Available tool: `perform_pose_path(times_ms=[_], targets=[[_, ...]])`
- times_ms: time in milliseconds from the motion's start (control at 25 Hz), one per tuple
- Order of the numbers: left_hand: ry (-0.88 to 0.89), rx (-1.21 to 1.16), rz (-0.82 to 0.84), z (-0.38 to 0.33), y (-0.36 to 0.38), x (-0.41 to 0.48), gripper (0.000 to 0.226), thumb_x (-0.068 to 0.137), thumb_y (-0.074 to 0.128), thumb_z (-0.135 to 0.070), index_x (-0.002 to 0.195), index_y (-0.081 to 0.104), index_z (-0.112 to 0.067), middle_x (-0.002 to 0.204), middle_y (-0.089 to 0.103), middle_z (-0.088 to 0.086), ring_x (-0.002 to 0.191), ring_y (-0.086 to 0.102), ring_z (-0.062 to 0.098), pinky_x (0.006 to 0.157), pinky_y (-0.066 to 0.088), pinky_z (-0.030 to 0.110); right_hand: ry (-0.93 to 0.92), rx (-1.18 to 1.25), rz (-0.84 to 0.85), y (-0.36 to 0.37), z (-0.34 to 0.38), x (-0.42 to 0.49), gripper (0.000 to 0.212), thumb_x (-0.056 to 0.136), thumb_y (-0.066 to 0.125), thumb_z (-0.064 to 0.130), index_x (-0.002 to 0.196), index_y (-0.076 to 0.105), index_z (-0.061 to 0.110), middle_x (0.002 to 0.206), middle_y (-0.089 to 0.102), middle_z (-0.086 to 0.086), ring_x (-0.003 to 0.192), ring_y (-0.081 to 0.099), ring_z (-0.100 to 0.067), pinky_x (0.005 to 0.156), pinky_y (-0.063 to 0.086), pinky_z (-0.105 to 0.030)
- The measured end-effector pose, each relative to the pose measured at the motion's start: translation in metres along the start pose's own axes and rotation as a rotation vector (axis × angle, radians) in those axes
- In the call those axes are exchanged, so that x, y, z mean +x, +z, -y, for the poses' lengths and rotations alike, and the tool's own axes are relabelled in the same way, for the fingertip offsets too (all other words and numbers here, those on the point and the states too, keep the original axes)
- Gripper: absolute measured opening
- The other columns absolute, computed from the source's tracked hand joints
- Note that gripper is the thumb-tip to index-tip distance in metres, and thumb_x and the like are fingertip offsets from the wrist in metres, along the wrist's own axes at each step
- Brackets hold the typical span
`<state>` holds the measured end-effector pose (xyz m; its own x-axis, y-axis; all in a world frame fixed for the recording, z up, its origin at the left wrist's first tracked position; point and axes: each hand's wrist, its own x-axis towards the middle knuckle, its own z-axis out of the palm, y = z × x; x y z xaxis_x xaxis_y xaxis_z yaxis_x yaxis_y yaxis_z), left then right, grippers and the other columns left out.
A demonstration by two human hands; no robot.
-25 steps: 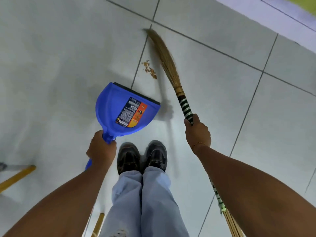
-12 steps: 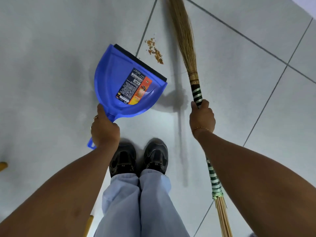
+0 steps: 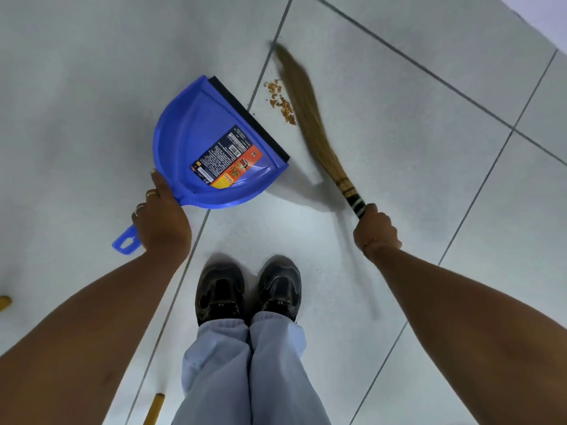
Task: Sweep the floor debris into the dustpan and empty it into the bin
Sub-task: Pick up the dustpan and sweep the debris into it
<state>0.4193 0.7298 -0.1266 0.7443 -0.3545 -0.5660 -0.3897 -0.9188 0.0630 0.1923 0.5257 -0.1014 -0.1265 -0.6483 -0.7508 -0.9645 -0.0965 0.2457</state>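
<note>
- Our left hand point(image 3: 162, 219) was wrapped around the blue dustpan point(image 3: 211, 148) handle.
- Our right hand point(image 3: 376, 230) gripped the broom point(image 3: 310, 118), bristles touching the crumbs point(image 3: 280, 101) just beside the dustpan's lip.

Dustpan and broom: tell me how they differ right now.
The dustpan is wide, blue plastic with a label; the broom is a slim brown bundle of bristles. The dustpan looks sharp, the broom blurred. The left hand holds the dustpan, the right hand the broom. Both flank the debris.

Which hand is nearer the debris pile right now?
Left, slightly. The left hand grips the dustpan handle, below-left of the debris. The right hand holds the broom, further below-right.
</note>
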Motion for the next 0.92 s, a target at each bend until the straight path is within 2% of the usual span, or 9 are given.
perform_pose_path(times_ms=[200,320,480,560,640,760,920], targets=[[0.005,0.010,-0.020,0.004,0.003,0.010,0.062,0.089,0.044,0.007,0.143,0.014,0.003,0.108,0.052,0.038,0.092,0.053,0.055,0.085,0.040,0.059,-0.190,-0.137,-0.023,0.023,-0.015,-0.016,0.040,0.092,0.039,0.003,0.130,0.042,0.013,0.118,0.055,-0.014,0.105,0.056,-0.036,0.089,0.044,-0.047],[0.010,-0.032,-0.022,0.003,0.006,0.013,0.064,0.088,0.045,0.008,0.143,0.014,0.002,0.106,0.053,0.037,0.092,0.053,0.054,0.086,0.040,0.058,-0.269,-0.127,-0.142,0.028,-0.029,-0.023,0.046,0.092,0.042,0.003,0.137,0.040,0.013,0.119,0.056,-0.014,0.102,0.057,-0.037,0.083,0.044,-0.043],[-0.023,-0.179,0.029,0.002,0.007,0.000,0.073,0.082,0.049,0.013,0.145,0.014,-0.003,0.111,0.054,0.033,0.098,0.054,0.049,0.090,0.040,0.055,-0.144,0.045,-0.232,0.016,-0.017,-0.014,0.044,0.090,0.041,-0.001,0.133,0.041,0.011,0.119,0.055,-0.017,0.103,0.055,-0.039,0.085,0.042,-0.046],[-0.067,-0.222,0.025,0.010,0.007,-0.010,0.075,0.080,0.049,0.015,0.145,0.015,-0.004,0.112,0.054,0.032,0.100,0.054,0.049,0.091,0.039,0.054,-0.028,0.041,-0.189,0.012,-0.003,-0.008,0.042,0.090,0.040,0.000,0.131,0.040,0.012,0.121,0.054,-0.016,0.108,0.054,-0.037,0.091,0.040,-0.049],[-0.080,-0.167,0.003,0.027,0.008,-0.017,0.076,0.078,0.048,0.018,0.144,0.016,-0.002,0.107,0.054,0.035,0.096,0.053,0.052,0.089,0.039,0.057,0.019,0.010,-0.121,0.012,0.011,-0.006,0.040,0.092,0.040,0.003,0.131,0.041,0.014,0.122,0.053,-0.014,0.113,0.052,-0.036,0.094,0.038,-0.050],[-0.086,-0.010,-0.016,0.049,0.008,-0.017,0.075,0.078,0.047,0.018,0.144,0.016,0.000,0.099,0.053,0.039,0.087,0.052,0.056,0.083,0.039,0.060,-0.083,-0.079,-0.080,0.022,0.018,-0.011,0.039,0.092,0.041,0.003,0.129,0.044,0.015,0.120,0.055,-0.012,0.111,0.052,-0.035,0.094,0.038,-0.049],[-0.097,0.002,-0.022,0.054,0.009,-0.015,0.073,0.080,0.047,0.018,0.144,0.016,0.000,0.097,0.053,0.039,0.086,0.051,0.056,0.081,0.039,0.060,-0.304,-0.222,-0.090,0.035,-0.010,-0.027,0.043,0.092,0.041,0.004,0.134,0.043,0.015,0.119,0.056,-0.012,0.106,0.054,-0.035,0.090,0.042,-0.047]])
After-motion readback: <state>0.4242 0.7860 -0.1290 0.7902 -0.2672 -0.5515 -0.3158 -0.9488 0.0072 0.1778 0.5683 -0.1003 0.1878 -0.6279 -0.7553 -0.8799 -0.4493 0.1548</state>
